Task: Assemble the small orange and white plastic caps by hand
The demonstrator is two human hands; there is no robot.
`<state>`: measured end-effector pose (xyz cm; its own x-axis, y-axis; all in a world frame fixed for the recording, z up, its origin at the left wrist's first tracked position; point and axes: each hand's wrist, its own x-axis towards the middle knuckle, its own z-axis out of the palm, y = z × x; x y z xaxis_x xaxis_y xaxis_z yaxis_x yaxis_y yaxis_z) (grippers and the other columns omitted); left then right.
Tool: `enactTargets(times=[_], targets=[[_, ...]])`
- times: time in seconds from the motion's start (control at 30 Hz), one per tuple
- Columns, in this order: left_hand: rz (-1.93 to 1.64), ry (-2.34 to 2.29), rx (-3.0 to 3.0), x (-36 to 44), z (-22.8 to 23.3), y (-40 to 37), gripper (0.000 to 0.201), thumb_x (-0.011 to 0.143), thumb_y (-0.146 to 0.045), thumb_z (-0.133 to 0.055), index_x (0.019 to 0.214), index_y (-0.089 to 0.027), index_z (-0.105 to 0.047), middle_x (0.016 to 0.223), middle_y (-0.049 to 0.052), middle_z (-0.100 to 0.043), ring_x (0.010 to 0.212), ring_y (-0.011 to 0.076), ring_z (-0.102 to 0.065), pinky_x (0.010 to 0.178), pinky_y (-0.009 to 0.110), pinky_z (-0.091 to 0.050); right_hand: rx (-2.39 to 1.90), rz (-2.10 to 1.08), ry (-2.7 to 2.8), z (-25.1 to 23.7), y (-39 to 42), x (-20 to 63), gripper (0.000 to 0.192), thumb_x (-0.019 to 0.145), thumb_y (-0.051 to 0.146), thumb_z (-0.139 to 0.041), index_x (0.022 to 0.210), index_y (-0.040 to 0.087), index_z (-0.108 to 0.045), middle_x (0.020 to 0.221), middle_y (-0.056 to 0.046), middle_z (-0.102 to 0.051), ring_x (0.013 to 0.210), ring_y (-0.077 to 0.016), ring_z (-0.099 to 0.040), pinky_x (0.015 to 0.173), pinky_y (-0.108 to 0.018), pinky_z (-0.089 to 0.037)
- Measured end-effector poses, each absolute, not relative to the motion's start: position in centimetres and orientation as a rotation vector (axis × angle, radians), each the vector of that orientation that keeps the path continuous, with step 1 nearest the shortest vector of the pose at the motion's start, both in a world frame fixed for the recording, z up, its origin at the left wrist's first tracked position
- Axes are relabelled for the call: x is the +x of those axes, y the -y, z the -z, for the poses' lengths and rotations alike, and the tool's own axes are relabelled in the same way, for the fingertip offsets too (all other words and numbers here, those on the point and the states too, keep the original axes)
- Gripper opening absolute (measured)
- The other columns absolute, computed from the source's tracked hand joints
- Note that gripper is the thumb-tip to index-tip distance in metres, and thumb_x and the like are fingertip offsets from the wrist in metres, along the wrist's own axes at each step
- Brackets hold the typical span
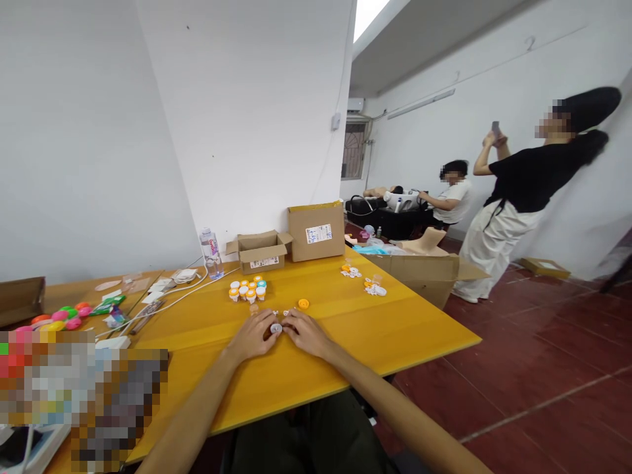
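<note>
- both hands meet mid-table on the yellow table (395, 329): left hand (251, 337) and right hand (309, 334) w/ fingertips pinched together on one small white cap-like piece (276, 328). Fingers curled closed around it from both sides, not flat or spread.
- that piece sits right btwn the fingertips, just above the tabletop, near the front-centre of the table. Looks white/pale, round, tiny. Too small to tell if it's a lid, a cup or two parts pressed together.
- what could go wrong imo: thing is so small and held only by fingertips, so a slip could pop it out and send it rolling; the table edge is near on the person's side.
- loose orange cap (303, 303) lies just beyond the right hand, plus a few tiny white bits by the fingers. A careless wrist move could knock those around.
- cluster of small orange-and-white cups (247, 289) stands just behind the hands, packed tight. Bump one and prob several tip.
- further back: small open box (260, 251), bigger closed box (316, 231), water bottle (211, 253), all well apart from the hands.
- second scatter of small pieces (372, 287) toward the far right edge, near a big cardboard box (419, 270) beside the table.
- two other ppl in the room bg, well away, not touching anything here.
</note>
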<state>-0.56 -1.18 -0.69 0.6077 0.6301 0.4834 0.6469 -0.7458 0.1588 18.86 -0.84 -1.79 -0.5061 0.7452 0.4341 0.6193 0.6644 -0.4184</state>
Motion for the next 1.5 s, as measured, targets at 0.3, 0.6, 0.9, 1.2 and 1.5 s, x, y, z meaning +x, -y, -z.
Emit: enactTargets(times=[0.3,0.6,0.9,1.2,1.5], targets=[[0.782,1.108,-2.803,-0.7,1.0,0.9,0.015,0.090,-0.028,-0.043,0.095,-0.021,-0.056,0.093,0.006,-0.061,0.087,0.0204,-0.059,0.082,0.033,-0.047,-0.929,-0.183,2.231,2.0,0.9,19.0,0.020,0.093,0.018,-0.050,0.098,0.023,-0.068,0.095,-0.005,-0.063,0.087,-0.0158,-0.060,0.079,-0.028,-0.049],[0.783,1.103,-2.833,-0.9,1.6,0.3,0.009,0.086,-0.028,-0.050,0.090,-0.021,-0.055,0.088,0.005,-0.059,0.087,0.0210,-0.058,0.080,0.033,-0.046,-0.878,-0.004,2.381,2.1,0.9,18.7,0.021,0.096,0.022,-0.046,0.097,0.023,-0.067,0.094,-0.005,-0.062,0.086,-0.0160,-0.060,0.074,-0.026,-0.047],[0.817,1.110,-2.831,-0.8,1.6,0.4,0.011,0.086,-0.029,-0.051,0.094,-0.021,-0.054,0.091,0.005,-0.059,0.088,0.0212,-0.058,0.082,0.035,-0.048,-0.914,-0.010,2.393,2.1,0.3,18.2,0.017,0.094,0.018,-0.047,0.095,0.023,-0.063,0.093,-0.003,-0.062,0.083,-0.0153,-0.060,0.071,-0.026,-0.044],[0.812,1.114,-2.851,-0.8,1.6,0.4,0.010,0.085,-0.027,-0.051,0.094,-0.022,-0.054,0.088,0.004,-0.058,0.087,0.0208,-0.057,0.082,0.035,-0.048,-0.929,-0.039,2.373,2.3,0.0,17.8,0.017,0.092,0.015,-0.048,0.090,0.022,-0.062,0.092,-0.003,-0.063,0.082,-0.0156,-0.060,0.071,-0.026,-0.044],[0.761,1.146,-2.852,-0.5,1.0,0.9,0.009,0.087,-0.029,-0.048,0.090,-0.021,-0.052,0.087,0.005,-0.058,0.087,0.0208,-0.057,0.081,0.034,-0.048,-0.921,-0.055,2.349,2.3,-0.1,17.7,0.015,0.089,0.013,-0.050,0.084,0.021,-0.061,0.087,-0.003,-0.064,0.080,-0.0159,-0.061,0.071,-0.026,-0.045]])
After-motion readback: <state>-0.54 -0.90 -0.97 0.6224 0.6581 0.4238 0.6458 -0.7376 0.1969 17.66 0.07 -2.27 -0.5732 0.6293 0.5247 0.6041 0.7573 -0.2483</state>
